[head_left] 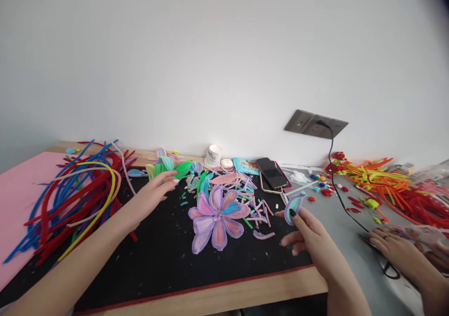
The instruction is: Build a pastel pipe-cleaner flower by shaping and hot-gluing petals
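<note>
My right hand [307, 232] pinches a purple, blue and green pipe-cleaner petal [293, 207] between thumb and fingers, above the right part of the black mat [157, 260]. My left hand [156, 192] reaches out over the mat's far left, fingers extended, close to a bunch of green pipe cleaners [183, 169]; no object shows in it. Between my hands lies a large flower [218, 213] of purple, pink and blue pipe-cleaner petals. Cut pipe-cleaner pieces [259, 211] are scattered behind and right of it. A loose purple strip [264, 235] rests beside the flower.
Red and blue pipe cleaners [80, 199] heap at left. Behind stand a paper cup [213, 155] and a phone [272, 173]. At right, a black cable [331, 157] hangs from the wall socket. Another person's hand [396, 250] is near black-handled scissors [391, 271].
</note>
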### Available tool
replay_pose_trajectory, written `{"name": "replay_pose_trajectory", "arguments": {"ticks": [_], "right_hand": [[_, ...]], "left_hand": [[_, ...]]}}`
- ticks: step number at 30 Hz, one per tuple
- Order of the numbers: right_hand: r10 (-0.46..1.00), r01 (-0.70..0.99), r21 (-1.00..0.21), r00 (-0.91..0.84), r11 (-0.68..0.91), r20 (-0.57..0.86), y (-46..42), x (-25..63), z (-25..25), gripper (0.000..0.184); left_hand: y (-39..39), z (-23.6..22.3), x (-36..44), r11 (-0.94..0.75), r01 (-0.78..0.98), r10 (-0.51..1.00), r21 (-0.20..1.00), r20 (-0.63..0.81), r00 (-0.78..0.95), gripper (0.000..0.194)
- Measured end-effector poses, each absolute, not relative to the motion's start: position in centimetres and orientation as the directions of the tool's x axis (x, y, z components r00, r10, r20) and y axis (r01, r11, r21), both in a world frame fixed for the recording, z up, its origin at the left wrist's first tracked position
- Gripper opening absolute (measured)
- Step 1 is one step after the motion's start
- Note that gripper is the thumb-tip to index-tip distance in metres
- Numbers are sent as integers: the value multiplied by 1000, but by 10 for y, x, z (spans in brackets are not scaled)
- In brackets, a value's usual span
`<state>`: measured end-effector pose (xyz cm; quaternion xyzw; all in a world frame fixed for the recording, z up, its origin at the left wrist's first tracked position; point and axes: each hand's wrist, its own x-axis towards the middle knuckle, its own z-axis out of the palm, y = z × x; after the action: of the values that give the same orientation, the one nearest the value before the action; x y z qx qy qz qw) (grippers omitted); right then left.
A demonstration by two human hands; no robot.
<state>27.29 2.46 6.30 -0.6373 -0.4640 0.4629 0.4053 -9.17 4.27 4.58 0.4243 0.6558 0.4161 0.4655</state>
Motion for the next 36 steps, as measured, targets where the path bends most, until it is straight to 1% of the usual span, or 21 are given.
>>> {"name": "replay_pose_trajectory", "arguments": {"ticks": [2,4,7,9,11,13,16,20,24,28,31,33,36], "right_hand": [[972,276,-932,90,-233,-216,22,281,66,42],[978,261,-943,92,-207,-189,21,285,66,38],[976,98,-975,113,-200,-189,20,280,62,39],[969,-23,-974,101,-226,-227,19,271,55,41],[959,-98,-960,75,-264,-272,17,258,46,43],[952,-137,-946,49,-293,-302,15,244,37,44],[943,-199,-927,37,-318,-331,15,226,25,44],[933,-332,-879,-12,-342,-359,18,209,15,47],[938,-429,-839,-67,-334,-339,20,198,8,39],[934,-446,-825,-83,-347,-348,24,195,7,34],[935,-439,-830,-77,-344,-347,29,194,7,30],[938,-430,-837,-83,-339,-337,33,194,8,28],[949,-391,-866,-77,-311,-306,38,197,9,31]], "left_hand": [[41,51,-85,314,145,945,938,-294,-143,53],[40,54,-78,361,91,932,928,-358,-53,55],[43,54,-67,444,-5,891,896,-441,104,58],[45,51,-62,474,-65,874,878,-461,155,61],[47,46,-59,487,-109,867,867,-464,181,63],[47,41,-57,490,-137,866,861,-462,193,63],[46,32,-55,486,-164,869,858,-454,198,55],[44,26,-52,484,-206,872,850,-448,198,52],[42,23,-52,480,-277,876,832,-438,201,50],[40,22,-55,490,-292,868,821,-432,245,45],[38,20,-56,489,-279,867,827,-426,258,45],[39,19,-56,481,-243,872,842,-430,235,46],[42,15,-58,442,-89,894,892,-430,126,49]]}}
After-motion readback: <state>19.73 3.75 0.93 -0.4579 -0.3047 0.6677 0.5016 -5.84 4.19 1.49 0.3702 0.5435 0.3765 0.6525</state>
